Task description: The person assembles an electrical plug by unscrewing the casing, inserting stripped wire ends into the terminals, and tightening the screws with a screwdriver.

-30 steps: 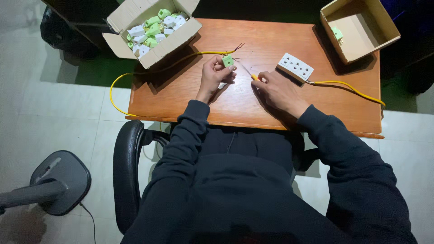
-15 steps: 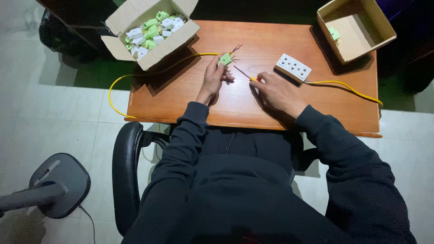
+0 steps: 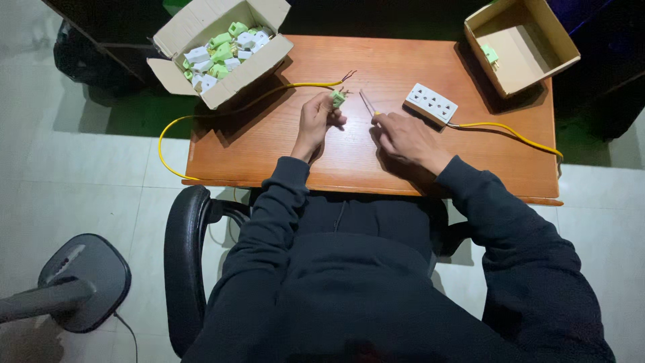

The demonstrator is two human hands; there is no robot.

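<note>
My left hand [image 3: 314,124] holds a small green plug [image 3: 338,98] up over the wooden table [image 3: 282,154]. My right hand [image 3: 405,138] grips a screwdriver [image 3: 368,103] with a yellow handle, its metal tip pointing toward the plug. A yellow cable [image 3: 235,111] runs across the table from the left, and its bare wire ends [image 3: 347,76] lie just beyond the plug. A white socket strip [image 3: 431,103] lies right of the screwdriver, with its own yellow cable [image 3: 510,132] trailing to the right edge.
An open cardboard box [image 3: 222,50] with several green and white plugs sits at the back left corner. Another open box [image 3: 521,40] with one green plug stands at the back right. A black chair [image 3: 191,255] and a fan base [image 3: 84,282] are below the table.
My left hand has lifted the green plug slightly and drawn it toward the screwdriver tip. My right hand has shifted a little with the screwdriver.
</note>
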